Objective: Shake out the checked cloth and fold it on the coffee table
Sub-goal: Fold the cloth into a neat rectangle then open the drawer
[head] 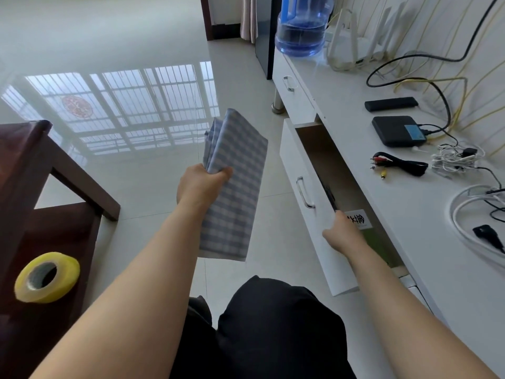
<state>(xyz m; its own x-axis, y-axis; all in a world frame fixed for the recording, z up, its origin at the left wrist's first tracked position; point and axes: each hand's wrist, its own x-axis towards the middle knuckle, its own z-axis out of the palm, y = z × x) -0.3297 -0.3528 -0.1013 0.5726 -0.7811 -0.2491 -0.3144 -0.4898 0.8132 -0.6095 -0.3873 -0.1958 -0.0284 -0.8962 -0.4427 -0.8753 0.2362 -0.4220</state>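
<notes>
Nearest the camera are the person's dark trousers point(273, 332), cut off by the bottom edge, with both bare forearms reaching forward from the lower corners. The left hand point(200, 184) grips the checked cloth point(235, 184), thumb curled over its left edge; the other fingers are hidden under the fabric. The cloth is still folded into a flat pale blue and white oblong, held in the air over the tiled floor point(136, 165), between the coffee table point(32, 170) on the left and the white cabinet point(410, 242) on the right, touching neither. Its long axis runs near to far, leaning slightly right at the far end, and the layered folds show along its far left edge. The right hand point(341, 233) rests on the top edge of the open drawer point(306, 165); its fingers go down behind the drawer front, so I cannot tell how they lie. The drawer's inside is mostly hidden, apart from a white label point(355, 218) with dark marks too blurred to read. Only a corner of the dark wooden coffee table shows, with a roll of yellow tape point(46, 277) on it. Far right, a water bottle point(302, 26), cut off at the top, stands on the cabinet with a black box point(397, 131) and tangled cables point(453, 160).
</notes>
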